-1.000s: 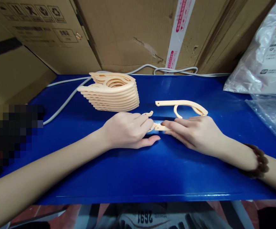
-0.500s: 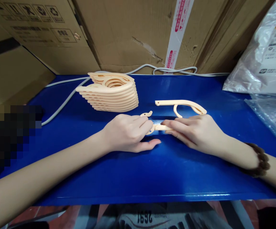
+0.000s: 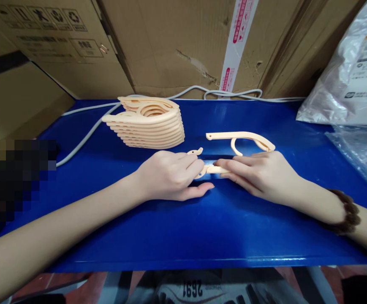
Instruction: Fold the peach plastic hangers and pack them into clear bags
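Observation:
My left hand (image 3: 173, 176) is closed over a cream plastic hanger part (image 3: 201, 173), its thumb stretched out to the right. A rounded end with a small hole shows past the fingers; the rest is covered. My right hand (image 3: 255, 174) pinches a narrow cream hanger arm (image 3: 214, 169) that meets this part between my hands; whether the two are locked together I cannot tell. Behind my left knuckles a small curved cream tip (image 3: 196, 151) pokes out. Just beyond my right hand lies a loose cream hanger arm (image 3: 238, 136) with a curved hook below it.
A neat stack of folded cream hangers (image 3: 151, 122) stands at the back left of the blue table (image 3: 183, 236). A white cable (image 3: 88, 137) runs along the rear. Cardboard boxes (image 3: 167, 46) wall off the back, and plastic packaging (image 3: 344, 80) lies at the right.
Almost nothing differs. Both hands keep the same hold on the cream parts, and the stack and loose arm stay put.

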{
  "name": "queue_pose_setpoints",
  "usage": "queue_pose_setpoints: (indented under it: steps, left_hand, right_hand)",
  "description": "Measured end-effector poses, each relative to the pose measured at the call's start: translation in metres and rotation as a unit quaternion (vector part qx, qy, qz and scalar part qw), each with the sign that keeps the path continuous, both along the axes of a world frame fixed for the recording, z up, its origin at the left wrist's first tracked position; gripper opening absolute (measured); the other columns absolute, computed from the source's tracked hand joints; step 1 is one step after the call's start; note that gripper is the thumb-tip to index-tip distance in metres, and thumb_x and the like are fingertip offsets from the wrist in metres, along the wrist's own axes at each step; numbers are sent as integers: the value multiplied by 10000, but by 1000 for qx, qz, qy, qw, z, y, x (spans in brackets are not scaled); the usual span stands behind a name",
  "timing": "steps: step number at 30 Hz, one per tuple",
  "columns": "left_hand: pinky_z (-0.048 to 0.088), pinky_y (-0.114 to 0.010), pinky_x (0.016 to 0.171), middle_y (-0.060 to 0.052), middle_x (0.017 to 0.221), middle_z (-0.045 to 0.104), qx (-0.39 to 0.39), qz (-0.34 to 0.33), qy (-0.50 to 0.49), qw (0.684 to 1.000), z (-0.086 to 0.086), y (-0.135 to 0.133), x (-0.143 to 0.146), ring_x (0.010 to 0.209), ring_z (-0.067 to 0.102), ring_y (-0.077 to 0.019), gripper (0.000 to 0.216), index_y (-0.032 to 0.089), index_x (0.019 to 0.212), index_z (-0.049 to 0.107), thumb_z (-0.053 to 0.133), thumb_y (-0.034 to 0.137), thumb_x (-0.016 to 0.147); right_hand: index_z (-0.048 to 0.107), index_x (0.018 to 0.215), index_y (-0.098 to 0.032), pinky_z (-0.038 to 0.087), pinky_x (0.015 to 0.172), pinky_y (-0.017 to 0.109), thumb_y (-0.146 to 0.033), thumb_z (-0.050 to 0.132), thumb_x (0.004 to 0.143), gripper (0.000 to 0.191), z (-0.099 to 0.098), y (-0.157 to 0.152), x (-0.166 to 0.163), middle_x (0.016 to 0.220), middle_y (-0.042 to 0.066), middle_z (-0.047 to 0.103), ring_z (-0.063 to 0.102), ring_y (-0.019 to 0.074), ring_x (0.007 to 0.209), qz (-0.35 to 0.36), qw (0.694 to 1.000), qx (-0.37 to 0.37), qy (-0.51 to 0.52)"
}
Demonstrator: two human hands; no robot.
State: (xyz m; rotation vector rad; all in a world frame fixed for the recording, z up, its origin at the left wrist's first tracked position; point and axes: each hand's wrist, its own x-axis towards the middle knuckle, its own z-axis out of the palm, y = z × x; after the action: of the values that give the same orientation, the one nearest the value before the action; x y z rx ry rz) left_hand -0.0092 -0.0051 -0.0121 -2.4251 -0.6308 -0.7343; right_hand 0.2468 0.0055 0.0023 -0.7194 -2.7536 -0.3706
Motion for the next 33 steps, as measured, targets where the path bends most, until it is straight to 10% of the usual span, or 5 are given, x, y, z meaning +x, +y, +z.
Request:
queue_pose_setpoints:
  steps: [16, 33]
  left_hand:
    - [327, -285, 439, 20, 569, 619, -12, -32, 24, 999, 4, 5, -5, 479, 594, -122, 380, 189, 679, 555, 586, 425, 975]
    - [371, -292, 471, -31, 667, 680, -72, 73, 45, 994, 3, -4, 4, 568, 675, -166, 384, 117, 904, 653, 384, 327, 1082]
  right_hand:
    - [708, 1168, -214, 331, 534, 289, -347, 407, 1092, 337, 4, 0, -1, 779, -10, 762, 673, 138, 577, 16, 1000, 21, 1]
    - [657, 1156, -193, 342, 530, 286, -358, 375, 1101, 331, -3, 8, 4, 936, 22, 801, 714, 147, 641, -17, 1000, -21, 1]
